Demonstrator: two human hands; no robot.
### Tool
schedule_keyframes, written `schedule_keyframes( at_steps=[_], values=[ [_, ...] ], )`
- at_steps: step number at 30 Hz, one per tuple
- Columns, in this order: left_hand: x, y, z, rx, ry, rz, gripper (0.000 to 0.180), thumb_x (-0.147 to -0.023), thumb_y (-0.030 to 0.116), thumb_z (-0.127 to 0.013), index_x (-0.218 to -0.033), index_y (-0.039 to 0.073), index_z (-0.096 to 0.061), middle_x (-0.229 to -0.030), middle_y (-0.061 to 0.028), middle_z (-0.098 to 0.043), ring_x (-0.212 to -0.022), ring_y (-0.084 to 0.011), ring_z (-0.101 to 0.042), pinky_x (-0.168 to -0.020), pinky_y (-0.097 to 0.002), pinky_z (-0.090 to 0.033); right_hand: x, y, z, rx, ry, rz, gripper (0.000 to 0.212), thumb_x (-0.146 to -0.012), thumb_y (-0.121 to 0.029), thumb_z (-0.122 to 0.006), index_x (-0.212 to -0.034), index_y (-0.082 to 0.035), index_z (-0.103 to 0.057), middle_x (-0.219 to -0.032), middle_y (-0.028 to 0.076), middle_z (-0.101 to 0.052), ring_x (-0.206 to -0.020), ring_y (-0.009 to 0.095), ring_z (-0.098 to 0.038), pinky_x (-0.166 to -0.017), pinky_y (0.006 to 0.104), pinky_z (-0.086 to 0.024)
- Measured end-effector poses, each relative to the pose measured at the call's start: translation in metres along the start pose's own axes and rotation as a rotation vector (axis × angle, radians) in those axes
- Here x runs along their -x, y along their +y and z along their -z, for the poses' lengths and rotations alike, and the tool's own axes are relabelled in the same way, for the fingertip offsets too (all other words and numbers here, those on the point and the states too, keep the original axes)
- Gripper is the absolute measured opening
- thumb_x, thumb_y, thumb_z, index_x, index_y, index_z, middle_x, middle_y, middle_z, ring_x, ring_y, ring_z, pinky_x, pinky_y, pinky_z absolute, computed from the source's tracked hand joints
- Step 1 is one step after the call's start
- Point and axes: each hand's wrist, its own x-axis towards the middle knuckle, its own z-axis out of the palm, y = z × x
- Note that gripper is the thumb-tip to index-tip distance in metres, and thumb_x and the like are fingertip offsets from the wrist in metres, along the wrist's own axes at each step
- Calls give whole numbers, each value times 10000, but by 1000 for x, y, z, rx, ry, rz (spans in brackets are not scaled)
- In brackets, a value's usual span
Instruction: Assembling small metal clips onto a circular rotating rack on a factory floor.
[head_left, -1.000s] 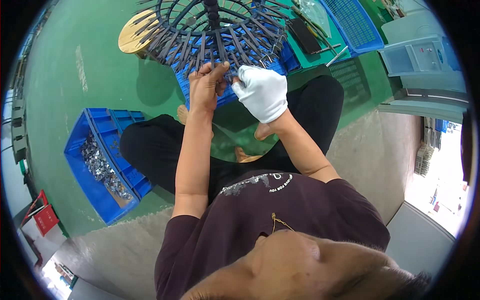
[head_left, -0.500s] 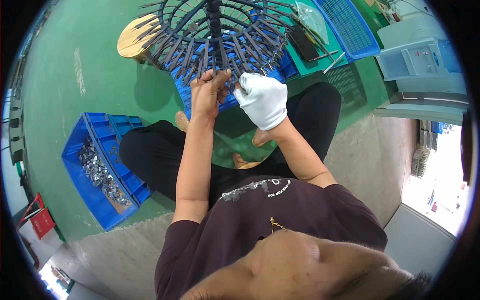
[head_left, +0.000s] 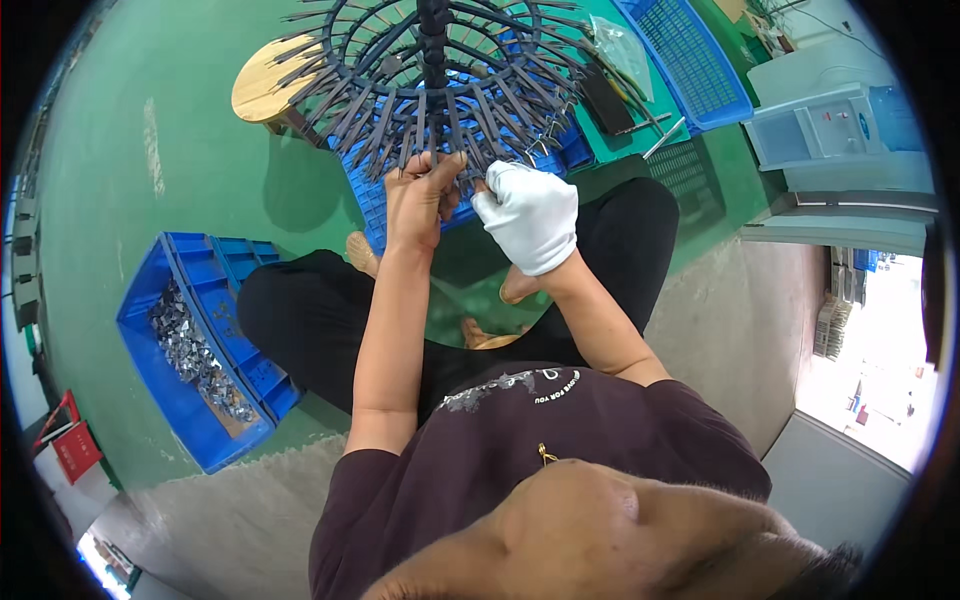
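A black round rack [head_left: 433, 55] with a central post, rings and many flat prongs stands in front of me. My bare left hand [head_left: 414, 205] is closed at the near prong tips, thumb and fingers pinched around one prong. Just to its right, my right hand [head_left: 530, 218] wears a white glove that leaves a fingertip bare. Its fingers are curled in by the lower prong ends, and what they grip is hidden. Several bent, shiny metal pieces [head_left: 545, 148] hang on prongs at the rack's right side. Under the rack sits a blue crate [head_left: 368, 205].
Left of my knee, a divided blue bin [head_left: 245, 432] holds small metal pieces [head_left: 195, 345]. A round wooden stool [head_left: 262, 85] stands behind it. To the right, a green surface [head_left: 610, 148] carries pliers [head_left: 632, 90] and a plastic bag [head_left: 618, 48], beside a blue basket [head_left: 735, 108].
The whole view has shifted slightly, with the hands and rack a little lower in the picture. Both hands stay at the same near prongs, with nearly the same grip.
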Motion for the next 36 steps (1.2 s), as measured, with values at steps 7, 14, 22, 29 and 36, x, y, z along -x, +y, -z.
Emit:
schedule_keyframes(
  at_steps=[7,14,22,29,36],
  values=[
    [1,3,-4,-38,23,2,172,-770,113,-772,-706,74,-617,-507,8,-492,-391,-81,-432,-362,-206,-275,-1,-1,0,23,-19,-7,136,-735,-111,-645,-642,-68,-556,-605,68,-582,-492,276,-516,-484,346,-405],
    [1,2,-1,-41,-13,-15,144,-749,126,-779,-757,41,-663,-519,-17,-530,-400,-93,-454,-373,-205,-298,-3,-6,6,-7,-18,-20,120,-742,-120,-635,-647,-76,-577,-623,71,-608,-500,279,-535,-489,342,-415],
    [2,3,-6,-56,3,-18,162,-772,117,-765,-716,69,-621,-508,5,-499,-394,-83,-440,-364,-211,-282,-5,-2,0,-20,1,-27,119,-711,-107,-653,-637,-63,-571,-586,66,-573,-463,264,-480,-462,335,-394],
    [2,4,-8,-52,27,-8,226,-792,112,-758,-662,103,-574,-499,28,-466,-387,-77,-437,-353,-215,-265,0,0,-2,21,36,-19,124,-709,-105,-653,-630,-66,-565,-577,63,-567,-461,264,-481,-461,337,-393],
    [0,2,-7,-32,4,-35,222,-782,121,-770,-671,102,-579,-506,24,-478,-384,-76,-436,-354,-213,-264,-4,-1,-2,14,42,2,130,-706,-100,-656,-626,-73,-558,-570,60,-558,-460,267,-479,-463,336,-394]
  ],
)
